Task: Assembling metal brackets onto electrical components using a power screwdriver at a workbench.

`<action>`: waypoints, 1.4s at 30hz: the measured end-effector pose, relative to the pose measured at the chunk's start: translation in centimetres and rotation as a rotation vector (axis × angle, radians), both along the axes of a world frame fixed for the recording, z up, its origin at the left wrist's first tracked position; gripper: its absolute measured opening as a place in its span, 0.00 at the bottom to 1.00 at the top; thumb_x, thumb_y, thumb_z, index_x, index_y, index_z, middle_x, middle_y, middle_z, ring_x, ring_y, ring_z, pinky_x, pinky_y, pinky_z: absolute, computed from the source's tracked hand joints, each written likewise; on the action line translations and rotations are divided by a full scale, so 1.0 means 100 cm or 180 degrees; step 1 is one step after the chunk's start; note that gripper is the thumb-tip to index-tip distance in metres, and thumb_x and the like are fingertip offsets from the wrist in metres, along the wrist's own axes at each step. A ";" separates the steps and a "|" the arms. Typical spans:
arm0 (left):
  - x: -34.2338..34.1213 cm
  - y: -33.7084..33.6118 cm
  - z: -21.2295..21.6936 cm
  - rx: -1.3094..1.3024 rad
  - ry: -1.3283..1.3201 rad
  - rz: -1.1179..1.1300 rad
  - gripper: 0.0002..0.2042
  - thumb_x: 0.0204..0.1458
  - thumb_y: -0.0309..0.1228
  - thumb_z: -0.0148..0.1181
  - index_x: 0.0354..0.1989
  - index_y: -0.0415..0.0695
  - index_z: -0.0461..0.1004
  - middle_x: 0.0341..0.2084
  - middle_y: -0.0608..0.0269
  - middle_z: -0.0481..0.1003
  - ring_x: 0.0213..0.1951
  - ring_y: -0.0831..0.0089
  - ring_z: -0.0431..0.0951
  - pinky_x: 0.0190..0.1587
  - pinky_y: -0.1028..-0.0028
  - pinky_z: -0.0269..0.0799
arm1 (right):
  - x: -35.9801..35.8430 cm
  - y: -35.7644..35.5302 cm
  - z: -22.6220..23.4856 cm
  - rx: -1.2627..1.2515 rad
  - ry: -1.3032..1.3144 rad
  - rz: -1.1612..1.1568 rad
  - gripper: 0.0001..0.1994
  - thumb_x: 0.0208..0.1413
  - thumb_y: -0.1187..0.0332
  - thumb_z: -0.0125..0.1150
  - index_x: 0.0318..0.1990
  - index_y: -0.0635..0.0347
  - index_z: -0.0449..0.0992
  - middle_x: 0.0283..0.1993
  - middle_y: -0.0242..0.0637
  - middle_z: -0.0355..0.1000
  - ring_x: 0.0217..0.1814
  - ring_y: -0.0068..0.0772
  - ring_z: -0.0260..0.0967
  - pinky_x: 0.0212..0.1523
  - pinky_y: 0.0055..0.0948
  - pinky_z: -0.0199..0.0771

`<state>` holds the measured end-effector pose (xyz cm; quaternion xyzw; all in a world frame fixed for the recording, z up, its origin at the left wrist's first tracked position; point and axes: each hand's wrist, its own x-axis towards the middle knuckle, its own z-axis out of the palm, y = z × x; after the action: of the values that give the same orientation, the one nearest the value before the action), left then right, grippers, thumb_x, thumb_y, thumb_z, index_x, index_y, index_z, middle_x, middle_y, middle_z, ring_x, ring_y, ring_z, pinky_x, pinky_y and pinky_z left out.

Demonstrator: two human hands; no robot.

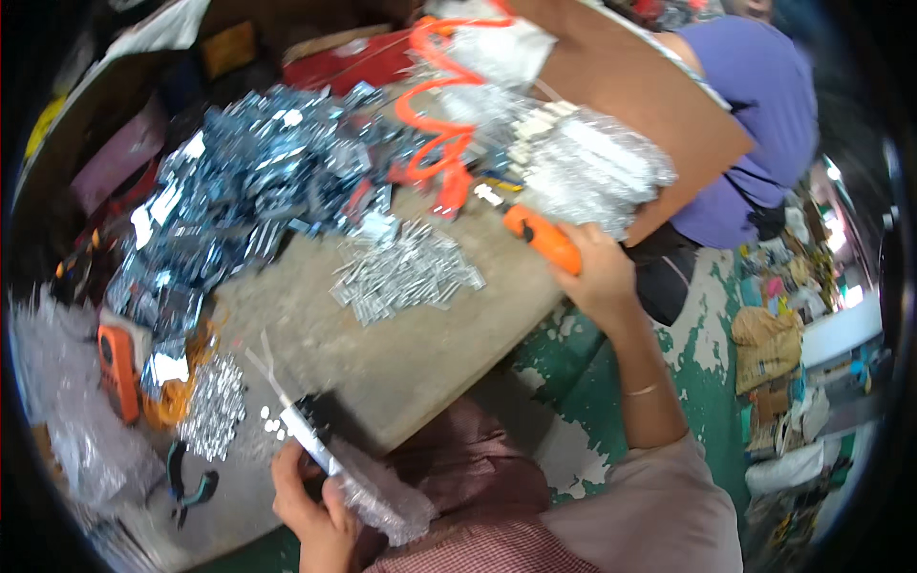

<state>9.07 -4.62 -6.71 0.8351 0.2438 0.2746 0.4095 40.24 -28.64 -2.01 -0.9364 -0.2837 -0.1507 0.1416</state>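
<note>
My left hand (320,501), at the table's near edge, is closed around a long silver bar (310,437). Thin white wires stick out of the bar's far end, and bubble wrap (387,501) covers its near part. My right hand (602,272), over the table's right edge, grips an orange handheld tool (544,239) with a rounded body. The tool's tip points to the far left, toward a small white piece (488,195). A pile of small silver rods or screws (406,272) lies between my hands, in the middle of the table.
Shiny blue-silver metal parts (267,162) form a large heap at the far left. Bubble-wrapped bars (597,167) lie at the right. An orange coiled hose (444,124) hangs over the table. Pliers (191,482) lie near the left. Beyond a brown board (659,105) sits a person in purple (755,105).
</note>
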 end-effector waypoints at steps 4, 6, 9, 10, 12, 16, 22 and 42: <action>-0.009 0.004 -0.003 -0.0497 -0.0106 -0.0077 0.19 0.53 0.21 0.45 0.54 0.31 0.59 0.44 0.49 0.71 0.47 0.65 0.73 0.51 0.70 0.66 | 0.018 -0.020 -0.020 0.0251 0.0279 -0.0010 0.30 0.39 0.61 0.65 0.55 0.54 0.68 0.42 0.48 0.71 0.46 0.51 0.70 0.46 0.42 0.72; -0.018 0.008 0.004 0.0246 0.0517 0.0015 0.22 0.57 0.38 0.54 0.55 0.36 0.65 0.46 0.46 0.73 0.45 0.57 0.76 0.47 0.65 0.72 | 0.012 -0.015 -0.020 0.0402 0.0435 -0.0100 0.31 0.38 0.62 0.66 0.55 0.57 0.68 0.44 0.49 0.72 0.47 0.51 0.70 0.48 0.42 0.71; -0.013 -0.002 0.018 0.0014 0.0376 0.0164 0.19 0.57 0.35 0.54 0.52 0.34 0.67 0.43 0.43 0.74 0.43 0.54 0.76 0.45 0.65 0.72 | -0.007 0.000 -0.012 0.1461 0.1201 -0.0121 0.33 0.40 0.65 0.66 0.58 0.64 0.66 0.43 0.49 0.73 0.46 0.41 0.73 0.49 0.34 0.71; -0.016 -0.007 0.021 -0.0214 0.0317 0.0286 0.18 0.56 0.35 0.54 0.50 0.34 0.69 0.43 0.43 0.74 0.42 0.54 0.76 0.45 0.65 0.72 | -0.007 0.014 -0.027 0.2775 0.1570 0.0534 0.31 0.43 0.64 0.65 0.56 0.68 0.67 0.40 0.42 0.72 0.43 0.34 0.71 0.45 0.30 0.72; -0.009 -0.008 0.012 -0.0482 -0.0090 -0.0015 0.19 0.54 0.22 0.45 0.55 0.32 0.59 0.44 0.48 0.71 0.47 0.65 0.73 0.51 0.70 0.66 | -0.029 0.028 -0.010 0.4056 0.3662 0.0900 0.26 0.46 0.63 0.63 0.52 0.67 0.68 0.38 0.37 0.69 0.40 0.33 0.69 0.44 0.32 0.72; -0.002 -0.001 0.002 -0.0007 0.0054 0.0173 0.23 0.40 0.21 0.53 0.50 0.36 0.67 0.36 0.51 0.73 0.33 0.65 0.76 0.39 0.70 0.73 | -0.073 0.067 0.006 0.4910 0.4886 0.1710 0.21 0.49 0.60 0.62 0.50 0.56 0.67 0.37 0.35 0.66 0.41 0.34 0.67 0.50 0.42 0.70; 0.009 0.004 0.014 0.0566 0.0005 -0.0202 0.23 0.44 0.32 0.61 0.49 0.36 0.67 0.40 0.47 0.73 0.33 0.55 0.76 0.33 0.68 0.75 | -0.107 0.124 -0.020 0.6187 0.4825 0.1371 0.14 0.53 0.63 0.57 0.45 0.56 0.66 0.34 0.33 0.65 0.39 0.31 0.66 0.52 0.39 0.67; 0.001 0.008 0.013 0.0703 -0.0113 -0.0176 0.26 0.39 0.33 0.65 0.49 0.36 0.68 0.41 0.50 0.73 0.32 0.57 0.77 0.32 0.67 0.74 | -0.125 0.157 -0.050 0.6945 0.5169 0.1187 0.16 0.51 0.62 0.59 0.45 0.54 0.65 0.32 0.27 0.61 0.35 0.23 0.62 0.50 0.32 0.66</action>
<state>9.19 -3.81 -5.38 0.8766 0.1817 0.3031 0.3267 27.72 -12.96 -7.01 -0.1236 0.0190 0.3112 0.9421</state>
